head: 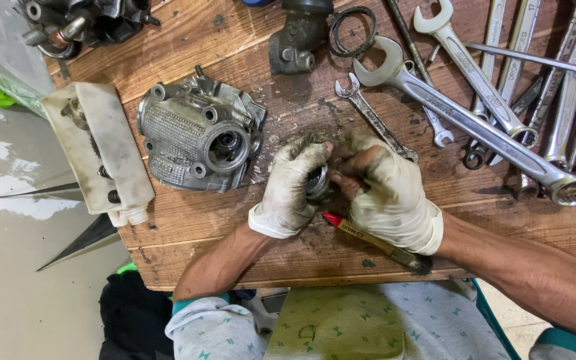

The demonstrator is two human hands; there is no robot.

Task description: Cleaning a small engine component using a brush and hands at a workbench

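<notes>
My left hand (291,190), in a dirty white glove, is closed around a small round metal part (317,181) just above the wooden workbench (188,220). My right hand (385,190), also gloved, touches the same part with its fingertips and grips a paintbrush (368,240) with a red-tipped wooden handle that runs under the palm toward the bench's front edge. A grey aluminium engine cylinder head (198,137) lies on the bench just left of my left hand.
Several spanners and ring wrenches (488,127) are spread over the right of the bench. A dark cast fitting (295,43) and a rubber ring (353,30) lie at the back. A grimy white container (101,157) overhangs the left edge; more engine parts (81,23) sit far left.
</notes>
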